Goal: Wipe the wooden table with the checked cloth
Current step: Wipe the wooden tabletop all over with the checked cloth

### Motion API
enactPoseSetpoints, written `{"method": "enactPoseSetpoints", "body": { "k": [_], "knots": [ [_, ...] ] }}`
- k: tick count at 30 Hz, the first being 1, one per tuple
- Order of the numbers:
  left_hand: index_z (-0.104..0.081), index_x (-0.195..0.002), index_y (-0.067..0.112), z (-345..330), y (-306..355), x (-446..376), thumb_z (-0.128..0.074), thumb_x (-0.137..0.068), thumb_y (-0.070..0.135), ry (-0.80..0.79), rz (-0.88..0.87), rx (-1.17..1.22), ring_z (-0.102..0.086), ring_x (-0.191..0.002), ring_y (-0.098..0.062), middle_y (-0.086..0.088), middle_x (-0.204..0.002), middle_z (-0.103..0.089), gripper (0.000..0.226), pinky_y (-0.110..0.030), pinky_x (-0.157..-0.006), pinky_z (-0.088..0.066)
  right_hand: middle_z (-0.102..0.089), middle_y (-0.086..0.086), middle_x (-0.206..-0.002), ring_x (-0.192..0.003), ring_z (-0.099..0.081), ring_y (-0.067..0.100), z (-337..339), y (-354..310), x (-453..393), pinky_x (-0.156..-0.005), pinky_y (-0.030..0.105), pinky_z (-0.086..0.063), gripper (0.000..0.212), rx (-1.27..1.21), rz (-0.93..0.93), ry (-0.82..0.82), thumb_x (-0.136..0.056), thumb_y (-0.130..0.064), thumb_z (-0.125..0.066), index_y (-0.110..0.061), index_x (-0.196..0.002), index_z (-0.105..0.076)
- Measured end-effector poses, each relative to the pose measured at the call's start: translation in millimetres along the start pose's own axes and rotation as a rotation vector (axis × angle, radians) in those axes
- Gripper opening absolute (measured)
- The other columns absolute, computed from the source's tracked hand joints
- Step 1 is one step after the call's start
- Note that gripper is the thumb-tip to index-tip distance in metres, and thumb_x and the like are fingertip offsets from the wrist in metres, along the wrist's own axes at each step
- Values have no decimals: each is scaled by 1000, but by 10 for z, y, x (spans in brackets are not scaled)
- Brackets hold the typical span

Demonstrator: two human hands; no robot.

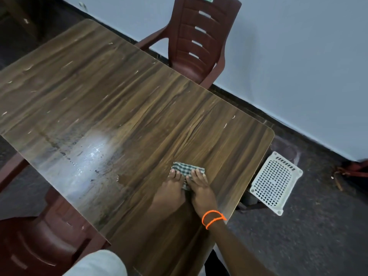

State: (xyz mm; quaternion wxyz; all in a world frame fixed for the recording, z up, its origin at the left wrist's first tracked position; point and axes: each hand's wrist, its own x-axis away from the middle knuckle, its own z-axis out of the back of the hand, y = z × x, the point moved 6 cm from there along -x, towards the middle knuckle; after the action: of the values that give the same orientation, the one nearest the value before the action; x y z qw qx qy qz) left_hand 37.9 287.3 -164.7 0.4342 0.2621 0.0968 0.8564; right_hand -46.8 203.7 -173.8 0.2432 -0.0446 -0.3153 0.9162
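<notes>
Nearest to me, at the lower edge of the view, a pale sleeve (95, 263) and my two forearms reach out over the bench (139, 108). Both hands lie flat, fingers straight, side by side on the checked cloth (187, 168) — left hand (173, 188) and right hand (201, 191) pressing it down, the right wrist carrying an orange band (213, 218). That cloth is folded small and sits near the bench's right end, close to the near edge. I judge the wipe is only just in hand: off to the left a wet, speckled patch (87, 156) shines, and farther off pale flecks dot the wood. Next I would keep the pressure even and push the cloth leftward through that patch. Beyond the bench stands a brown plastic chair (197, 36); on the floor at right lies a white basket (275, 183).
</notes>
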Motion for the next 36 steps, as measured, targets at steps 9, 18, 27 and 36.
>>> {"method": "enactPoseSetpoints", "body": {
  "k": [9,18,27,36],
  "knots": [
    [-40,-148,6,126,701,-657,-46,-94,22,127,-65,-14,-28,-148,-24,-10,-152,-44,57,-34,-120,-29,-41,16,-145,-141,-25,29,597,661,-453,-119,42,-14,56,48,-89,9,-76,11,-50,-6,-129,-56],
    [-47,-144,11,239,278,-857,-45,-98,18,206,156,15,-27,-149,-21,-8,-151,-47,46,-31,-117,-29,-35,16,-149,-144,-14,30,327,421,-853,-119,39,-2,59,-37,31,-69,-77,7,-51,-7,-134,-50],
    [-51,-140,14,23,838,-813,-41,-98,22,173,103,-2,-25,-149,-22,-7,-150,-47,45,-32,-114,-32,-49,12,-141,-139,-31,28,697,879,-533,-118,46,-16,52,-2,103,-15,-78,3,-49,-10,-128,-58],
    [-43,-148,16,233,679,-1538,-36,-100,18,191,78,-56,-22,-151,-19,-2,-155,-42,48,-33,-114,-33,-43,17,-144,-142,-23,31,771,957,-1360,-118,45,-12,63,115,53,-23,-75,9,-48,-11,-135,-49]
  ]
}}
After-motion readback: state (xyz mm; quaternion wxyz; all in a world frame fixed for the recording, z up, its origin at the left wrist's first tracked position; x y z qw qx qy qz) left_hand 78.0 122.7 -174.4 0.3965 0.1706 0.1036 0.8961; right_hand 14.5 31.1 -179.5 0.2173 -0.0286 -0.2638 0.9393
